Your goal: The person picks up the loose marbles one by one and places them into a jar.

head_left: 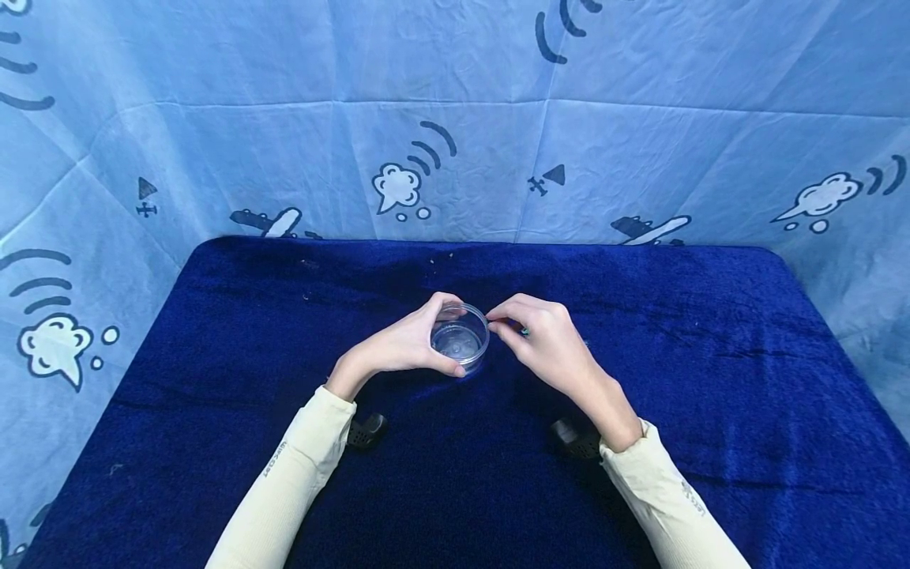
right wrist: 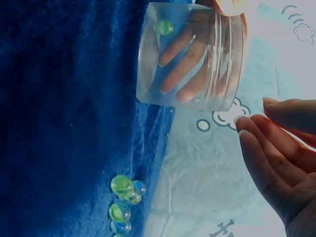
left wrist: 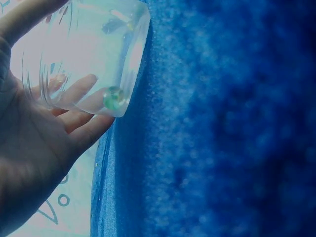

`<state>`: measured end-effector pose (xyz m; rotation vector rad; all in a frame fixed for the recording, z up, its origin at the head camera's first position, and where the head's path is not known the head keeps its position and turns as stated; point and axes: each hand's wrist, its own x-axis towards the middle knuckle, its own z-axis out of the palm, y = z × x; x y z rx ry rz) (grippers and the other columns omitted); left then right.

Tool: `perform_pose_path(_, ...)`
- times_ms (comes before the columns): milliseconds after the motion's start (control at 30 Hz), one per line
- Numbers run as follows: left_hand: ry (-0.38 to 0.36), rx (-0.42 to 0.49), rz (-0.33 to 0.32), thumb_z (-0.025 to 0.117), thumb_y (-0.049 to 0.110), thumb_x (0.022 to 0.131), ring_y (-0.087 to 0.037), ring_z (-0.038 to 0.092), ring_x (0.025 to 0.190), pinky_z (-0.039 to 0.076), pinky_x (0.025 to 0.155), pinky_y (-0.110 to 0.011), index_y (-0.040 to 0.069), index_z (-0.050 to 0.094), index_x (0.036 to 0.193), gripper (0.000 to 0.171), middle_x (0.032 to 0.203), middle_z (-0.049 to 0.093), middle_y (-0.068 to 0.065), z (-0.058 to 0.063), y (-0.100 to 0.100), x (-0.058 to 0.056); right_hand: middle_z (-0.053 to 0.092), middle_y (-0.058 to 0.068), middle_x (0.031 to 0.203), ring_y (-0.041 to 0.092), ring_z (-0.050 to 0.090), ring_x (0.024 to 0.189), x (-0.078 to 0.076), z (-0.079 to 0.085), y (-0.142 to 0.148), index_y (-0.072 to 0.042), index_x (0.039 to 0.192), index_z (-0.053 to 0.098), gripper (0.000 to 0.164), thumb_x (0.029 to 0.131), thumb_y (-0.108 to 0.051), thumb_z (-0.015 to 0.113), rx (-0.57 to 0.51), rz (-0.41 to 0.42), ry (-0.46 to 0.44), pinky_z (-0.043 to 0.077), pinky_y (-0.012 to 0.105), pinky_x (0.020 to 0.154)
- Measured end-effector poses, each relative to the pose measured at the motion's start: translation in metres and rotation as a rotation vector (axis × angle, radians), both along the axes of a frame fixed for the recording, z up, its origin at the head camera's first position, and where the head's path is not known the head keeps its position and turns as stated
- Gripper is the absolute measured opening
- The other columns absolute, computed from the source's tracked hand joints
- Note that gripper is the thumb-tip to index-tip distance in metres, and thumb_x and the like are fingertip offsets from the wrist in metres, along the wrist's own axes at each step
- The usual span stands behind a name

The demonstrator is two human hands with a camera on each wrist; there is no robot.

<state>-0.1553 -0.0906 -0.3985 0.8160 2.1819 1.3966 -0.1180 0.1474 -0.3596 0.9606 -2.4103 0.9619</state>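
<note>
My left hand (head_left: 408, 336) grips a clear plastic jar (head_left: 460, 365), thumb on the near side and fingers round the far side. The jar's threaded mouth faces up toward the head camera. Inside, near the base, a green marble (left wrist: 114, 98) shows through the wall in the left wrist view. My right hand (head_left: 543, 340) is just right of the rim. Its fingers are bent, and the right wrist view shows a gap between thumb and fingertips (right wrist: 243, 133) with nothing visible in it. Several green and blue glass marbles (right wrist: 122, 185) lie on the cloth beside the right hand.
A dark blue plush cloth (head_left: 455, 490) covers the table. Behind it hangs a light blue printed curtain (head_left: 462, 63). Black devices (head_left: 367, 431) show beneath both wrists. Small light specks (head_left: 442, 258) dot the cloth toward the far edge.
</note>
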Motion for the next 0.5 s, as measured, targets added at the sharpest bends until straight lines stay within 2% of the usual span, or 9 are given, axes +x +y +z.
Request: perform_pose_path(500, 0.005, -0.004, 0.005, 0.091, 0.017, 0.078, -0.031, 0.044, 0.144, 0.034, 0.120, -0.041, 0.002, 0.036, 0.147, 0.089, 0.152, 0.048, -0.019, -0.001, 0.000, 0.000, 0.075, 0.007, 0.088, 0.018, 0.068, 0.073, -0.008, 0.009, 0.019, -0.001, 0.091, 0.077, 0.012, 0.085, 0.009, 0.078, 0.024, -0.092, -0.003, 0.057, 0.042, 0.064)
